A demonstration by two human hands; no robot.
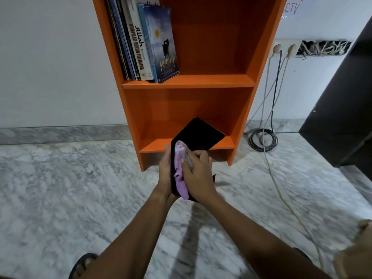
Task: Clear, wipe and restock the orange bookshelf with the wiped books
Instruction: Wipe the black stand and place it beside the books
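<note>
The orange bookshelf (pixel 249 81) stands on the floor against the white wall. Several books (pixel 149 43) lean at the left of its upper shelf; the bottom shelf holds nothing. In front of the bottom shelf I hold a black book (pixel 198 133) tilted up. My left hand (pixel 166 172) grips its left edge from behind. My right hand (pixel 198 174) holds a bunched purple cloth (pixel 179 168) and presses it on the book's black cover.
The floor is grey-white marble. Right of the shelf, wall sockets (pixel 285 49) feed cables that hang down to a coil (pixel 262 140) on the floor. A dark cabinet (pixel 346 109) juts in at the right. My sandalled foot (pixel 84 263) shows at the bottom left.
</note>
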